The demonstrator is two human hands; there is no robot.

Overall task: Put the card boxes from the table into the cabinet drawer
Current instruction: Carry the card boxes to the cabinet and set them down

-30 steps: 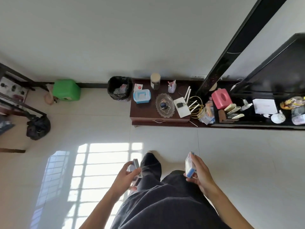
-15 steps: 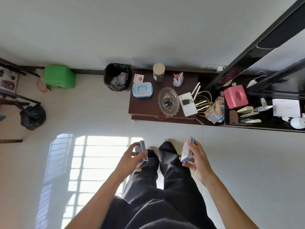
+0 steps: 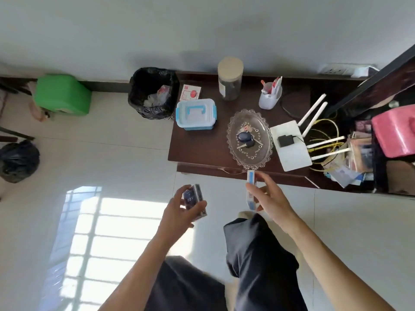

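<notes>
From the head view, the left hand (image 3: pixel 179 212) has its grip closed around a dark card box (image 3: pixel 195 202), fingers wrapped over its long edges, above the tiled floor (image 3: pixel 112 158). The right hand (image 3: pixel 270 198) pinches a white and blue card box (image 3: pixel 251 189) upright between thumb and fingers, just before the front edge of the dark cabinet (image 3: pixel 202 151), near the glass dish (image 3: pixel 249 138).

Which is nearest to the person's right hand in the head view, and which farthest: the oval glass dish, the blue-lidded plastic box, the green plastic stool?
1. Oval glass dish, just beyond the right hand.
2. Blue-lidded plastic box, farther left.
3. Green plastic stool, far left by the wall.
</notes>
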